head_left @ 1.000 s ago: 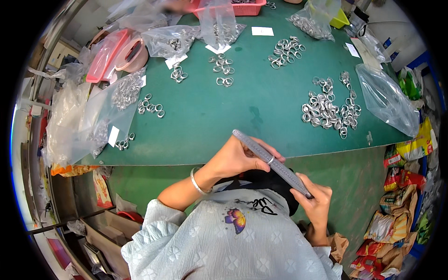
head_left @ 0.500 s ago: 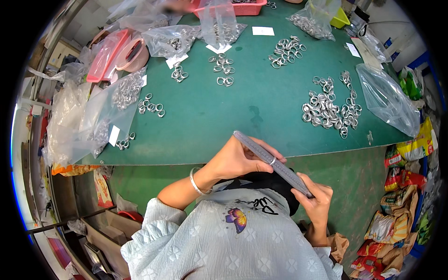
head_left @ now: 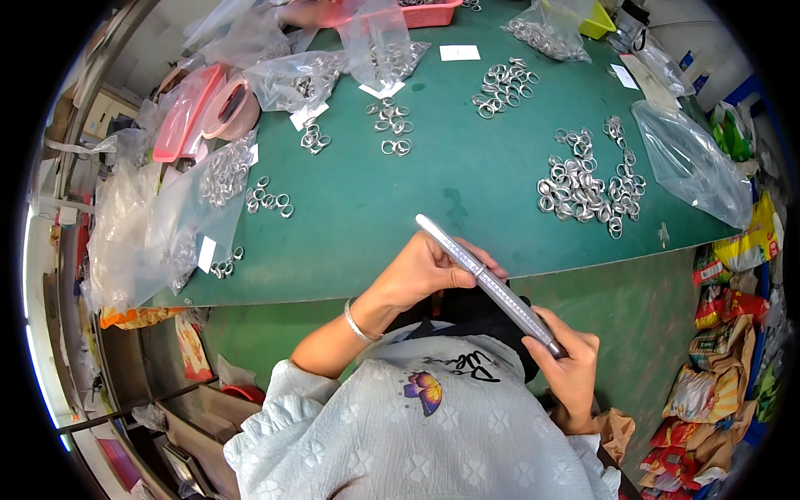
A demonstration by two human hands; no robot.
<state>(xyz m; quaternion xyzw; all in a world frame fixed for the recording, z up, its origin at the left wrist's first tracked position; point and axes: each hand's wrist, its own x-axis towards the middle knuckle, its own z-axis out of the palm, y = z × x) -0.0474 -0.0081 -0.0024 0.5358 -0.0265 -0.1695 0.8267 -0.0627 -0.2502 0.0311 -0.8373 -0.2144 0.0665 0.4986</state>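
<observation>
Gripping a tapered silvery rod (head_left: 505,297)

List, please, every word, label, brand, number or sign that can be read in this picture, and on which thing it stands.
Shirt: black lettering, partly in folds, beside a butterfly print; I do not copy its wording.
Grey rod: fine markings, too small to read.
White slips: any writing is too small to read.
Coloured packages at right: print too small or blurred.
</observation>
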